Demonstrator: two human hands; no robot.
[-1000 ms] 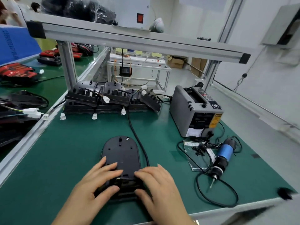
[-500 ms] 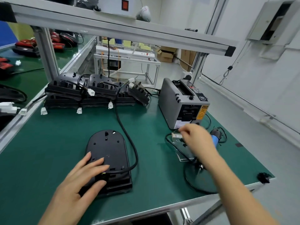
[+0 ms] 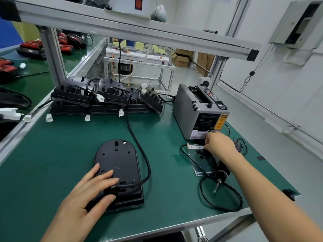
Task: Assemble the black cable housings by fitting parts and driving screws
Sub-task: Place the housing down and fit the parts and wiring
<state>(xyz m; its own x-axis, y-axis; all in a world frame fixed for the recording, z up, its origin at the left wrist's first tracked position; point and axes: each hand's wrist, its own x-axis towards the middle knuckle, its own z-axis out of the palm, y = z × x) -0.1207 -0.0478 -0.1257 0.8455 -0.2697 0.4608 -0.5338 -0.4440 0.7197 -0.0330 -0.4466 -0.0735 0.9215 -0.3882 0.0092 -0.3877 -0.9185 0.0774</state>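
Note:
A black oval cable housing [image 3: 117, 161] lies flat on the green mat, and its black cable [image 3: 139, 152] loops round its right side toward the back. My left hand [image 3: 90, 194] rests on the housing's near end with straight fingers. My right hand [image 3: 218, 143] is stretched out to the right, fingers curled down over a small pile of black screws [image 3: 201, 152] on a clear sheet, just in front of the tape dispenser. Its fingertips are hidden. The electric screwdriver [image 3: 221, 173] lies on the mat under my right forearm, bit pointing toward me.
A grey tape dispenser [image 3: 195, 110] stands at the right rear. Stacked black housings [image 3: 104, 102] with white connectors line the back of the mat. The screwdriver's cord [image 3: 222, 206] loops near the front right edge. An aluminium frame post [image 3: 52, 55] rises at the back left.
My right hand left the housing and reached right to the screw pile in front of the dispenser. My left hand stayed on the housing.

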